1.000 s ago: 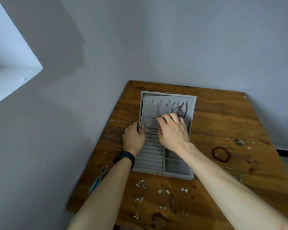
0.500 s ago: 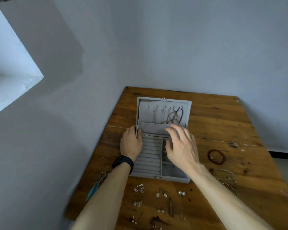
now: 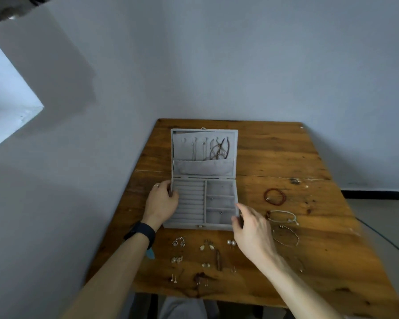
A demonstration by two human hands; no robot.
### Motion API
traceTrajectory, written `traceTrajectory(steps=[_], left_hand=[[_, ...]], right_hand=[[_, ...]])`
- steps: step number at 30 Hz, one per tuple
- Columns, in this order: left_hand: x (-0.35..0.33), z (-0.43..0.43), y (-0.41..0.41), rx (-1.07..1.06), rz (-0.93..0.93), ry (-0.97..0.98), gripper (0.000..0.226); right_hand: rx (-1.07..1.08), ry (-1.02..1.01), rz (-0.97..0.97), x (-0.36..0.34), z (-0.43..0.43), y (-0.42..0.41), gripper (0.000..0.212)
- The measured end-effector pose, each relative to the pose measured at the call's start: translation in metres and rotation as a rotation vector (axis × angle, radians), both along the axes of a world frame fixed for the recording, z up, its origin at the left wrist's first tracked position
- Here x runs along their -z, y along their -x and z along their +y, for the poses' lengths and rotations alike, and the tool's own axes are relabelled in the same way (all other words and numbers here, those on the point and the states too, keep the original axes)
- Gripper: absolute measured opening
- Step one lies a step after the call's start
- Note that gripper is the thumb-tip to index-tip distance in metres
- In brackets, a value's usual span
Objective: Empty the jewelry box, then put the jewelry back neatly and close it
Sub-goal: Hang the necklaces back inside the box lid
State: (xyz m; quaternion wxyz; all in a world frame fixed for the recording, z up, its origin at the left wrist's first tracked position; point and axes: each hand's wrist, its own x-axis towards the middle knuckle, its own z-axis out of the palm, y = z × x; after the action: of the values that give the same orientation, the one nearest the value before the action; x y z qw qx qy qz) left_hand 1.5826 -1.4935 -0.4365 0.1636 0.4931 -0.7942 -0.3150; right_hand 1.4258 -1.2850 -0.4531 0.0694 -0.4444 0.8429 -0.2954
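The grey velvet jewelry box (image 3: 189, 225) lies open on the wooden surface (image 3: 309, 157). The left hand (image 3: 162, 201) grips its left wall. The right hand (image 3: 251, 229), loose and apparently empty, hovers by its right corner, with the pale cord bracelet (image 3: 282, 216) just to its right.

- A grey velvet rectangular jewelry box (image 3: 219, 188) stands open on the brown wooden worktop (image 3: 286, 157), its lid (image 3: 182, 151) on the far side.
- Dark cord necklaces (image 3: 219, 149) and thin chains hang inside the lid above a fabric pocket.
- The left hand (image 3: 161, 201), with a black wristband (image 3: 141, 232), grips the box's left wall.
- The right hand (image 3: 251, 229), fingers loosely spread, sits at the box's right front corner; contact is unclear.
- A red bead bracelet (image 3: 274, 197), a pale green bracelet (image 3: 282, 216) and a thin wire bangle (image 3: 286, 237) lie to the right of the box.
- Small earrings (image 3: 179, 242) lie in rows on the near side of the box.
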Motion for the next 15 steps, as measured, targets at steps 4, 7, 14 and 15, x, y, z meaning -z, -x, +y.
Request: traceTrajectory(steps=[4,7,14,15], left_hand=[[-0.002,0.022,-0.018,0.0,-0.06,0.024,0.041],[-0.002,0.035,-0.026,-0.064,-0.025,0.049,0.035],[-0.002,0.049,-0.022,-0.155,-0.004,0.071,0.034],[-0.002,0.049,-0.022,-0.16,-0.007,0.069,0.035]], right_hand=[[0.026,0.033,-0.057,0.002,0.007,-0.008,0.042],[0.052,0.062,-0.09,0.002,0.011,-0.016,0.043],[0.057,0.05,-0.104,0.002,0.012,-0.019,0.043],[0.055,0.054,-0.104,0.004,0.012,-0.019,0.042]])
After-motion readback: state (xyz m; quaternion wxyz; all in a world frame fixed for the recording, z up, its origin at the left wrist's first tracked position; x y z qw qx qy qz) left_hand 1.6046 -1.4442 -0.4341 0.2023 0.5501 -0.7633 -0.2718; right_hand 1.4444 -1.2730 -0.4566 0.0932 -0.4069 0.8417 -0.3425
